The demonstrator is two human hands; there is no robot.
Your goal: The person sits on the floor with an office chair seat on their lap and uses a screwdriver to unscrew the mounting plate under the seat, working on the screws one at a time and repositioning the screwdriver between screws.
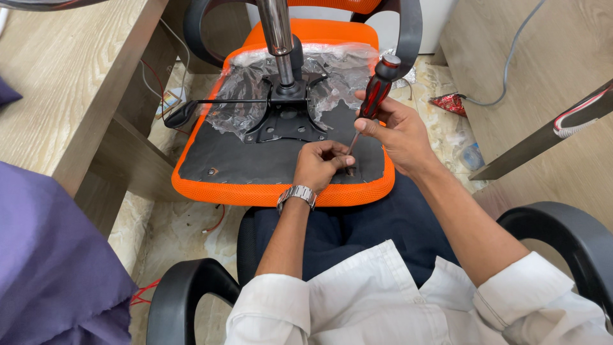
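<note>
1. The left hand (317, 165) pinches closed around a screw (350, 170) at the near edge of the upturned orange chair seat (211, 185).
2. The right hand (396, 131) is clamped on a red-and-black screwdriver (373, 96); keep the shaft square to the screw and press firmly.
3. Beyond, the black tilt mechanism plate (284, 121) and chrome gas-lift column (276, 29) sit under crinkled plastic wrap (246, 76).

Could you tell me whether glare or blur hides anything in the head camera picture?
Head view: even light, sharp throughout; glare on the crinkled plastic wrap and chrome post; the right hand and left hand cover the screwdriver tip; edges bow slightly.
</note>
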